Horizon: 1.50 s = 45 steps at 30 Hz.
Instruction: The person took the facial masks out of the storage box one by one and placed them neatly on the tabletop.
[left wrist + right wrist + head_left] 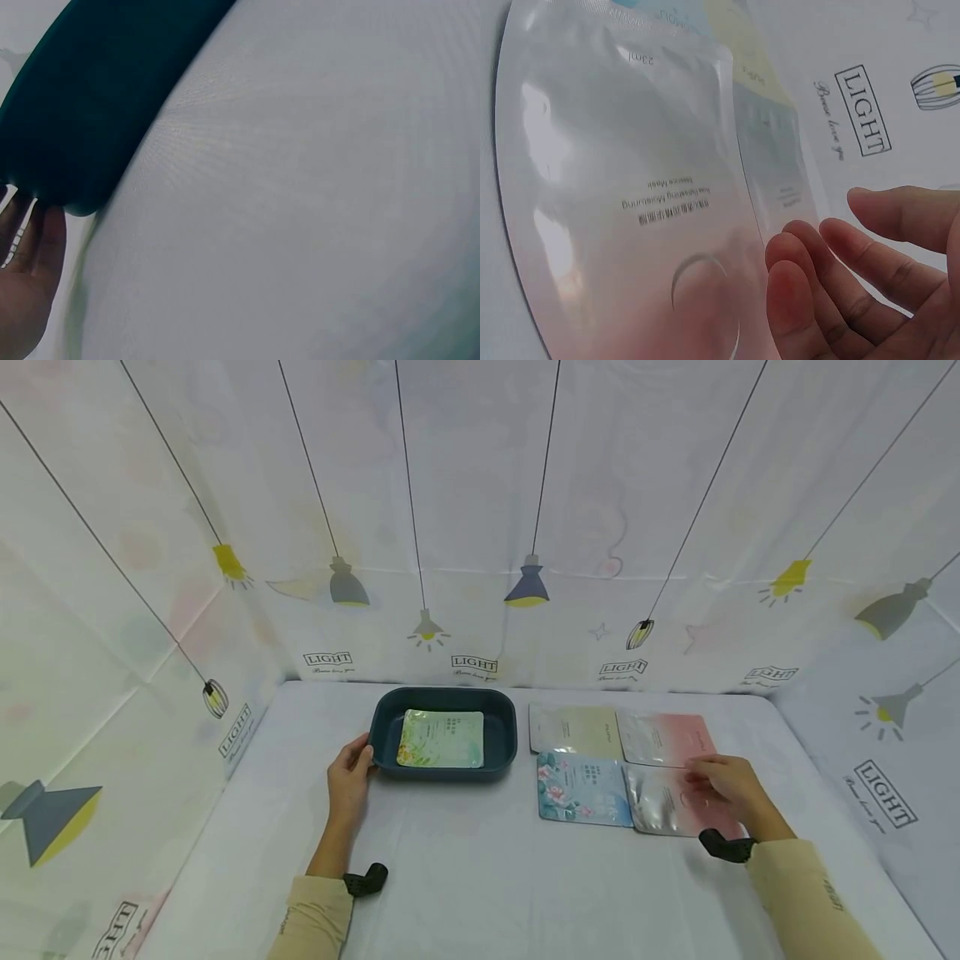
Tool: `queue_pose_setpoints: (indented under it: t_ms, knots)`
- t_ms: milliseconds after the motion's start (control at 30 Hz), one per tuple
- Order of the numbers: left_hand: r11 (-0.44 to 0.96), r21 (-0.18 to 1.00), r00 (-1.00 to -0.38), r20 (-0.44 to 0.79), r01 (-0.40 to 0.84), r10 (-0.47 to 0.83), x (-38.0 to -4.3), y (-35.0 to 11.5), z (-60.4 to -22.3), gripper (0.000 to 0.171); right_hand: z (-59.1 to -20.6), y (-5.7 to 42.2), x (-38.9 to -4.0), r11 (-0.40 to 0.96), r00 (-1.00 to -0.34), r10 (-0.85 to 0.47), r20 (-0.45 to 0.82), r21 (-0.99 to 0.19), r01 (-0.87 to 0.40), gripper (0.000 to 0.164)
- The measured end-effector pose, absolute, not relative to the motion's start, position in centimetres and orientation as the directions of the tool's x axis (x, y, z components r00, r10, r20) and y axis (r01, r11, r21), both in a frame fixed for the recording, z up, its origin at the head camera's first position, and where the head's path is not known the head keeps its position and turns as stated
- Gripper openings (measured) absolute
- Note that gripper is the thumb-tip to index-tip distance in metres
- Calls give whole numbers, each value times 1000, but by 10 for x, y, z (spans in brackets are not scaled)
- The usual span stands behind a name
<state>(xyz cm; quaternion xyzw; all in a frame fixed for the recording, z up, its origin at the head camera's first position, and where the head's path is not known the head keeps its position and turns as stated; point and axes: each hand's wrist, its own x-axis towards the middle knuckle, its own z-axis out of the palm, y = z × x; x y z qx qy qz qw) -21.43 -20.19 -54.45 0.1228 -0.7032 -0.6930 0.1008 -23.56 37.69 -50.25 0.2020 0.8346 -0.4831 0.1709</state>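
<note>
My left hand (348, 781) is at the left end of a dark teal tray (501, 760); in the left wrist view its fairly straight fingers (51, 232) touch the tray's outer end. A green floral mask sachet (442, 739) lies flat inside. To the right, my right hand (731, 783) hovers by the right edge of the nearer pink-and-silver face mask sachet (667, 802). Its loosely bent fingers (789, 296) hold nothing in the right wrist view. Beside that sachet is a blue floral one (585, 787). Behind lie a cream sachet (573, 729) and another pink-and-silver sachet (660, 737).
A white cloth (465, 877) covers the table. Behind it and along both sides hang pale curtains (465, 485) printed with lamps and the word LIGHT. A black wrist camera (366, 881) sits on the left wrist, another camera (726, 846) on the right.
</note>
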Motion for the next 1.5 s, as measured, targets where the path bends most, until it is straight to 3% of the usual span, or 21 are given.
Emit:
queue_pose_setpoints:
  t_ms: [233,533,967,1500]
  knots:
    - [51,999,-943,14,-3,-331,-220,-203,-558,39,-502,354,-249,412,-865,150,-478,-765,494,53]
    - [72,997,-940,14,-11,-340,-218,-203,-557,38,-498,331,-261,450,-921,64,-384,-812,370,59]
    - [23,998,-951,-53,-63,-304,-210,-199,-528,37,-476,295,-266,447,-941,-63,-331,-853,270,51]
    - [38,999,-938,-9,-24,-347,-221,-201,-555,36,-472,254,-272,398,-944,-131,-301,-888,228,44]
